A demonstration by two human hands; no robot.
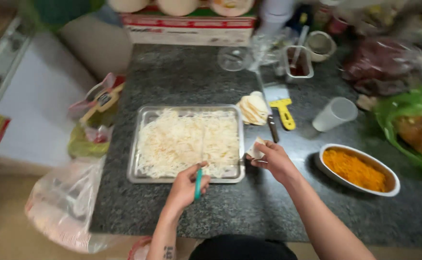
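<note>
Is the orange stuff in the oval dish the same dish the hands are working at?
No, the orange stuff sits in the oval dish off to the side, while the left hand is at the metal tray.

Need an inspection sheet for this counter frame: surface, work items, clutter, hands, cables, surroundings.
Surface: dark speckled stone counter, bare along the near edge.
Work items: metal tray filled with white shreds; teal-handled utensil at the tray's near rim; small white piece beside the tray's right edge.
Clutter: stack of pale rounds, knife, yellow-handled scraper, translucent cup on its side, oval dish of orange crumbs, green bag.
Hands: left hand grips the utensil; right hand pinches the white piece.
Cables: nothing seen.
Surroundings: clear plastic bag hanging off the left edge; red-and-white box at the back.
</note>
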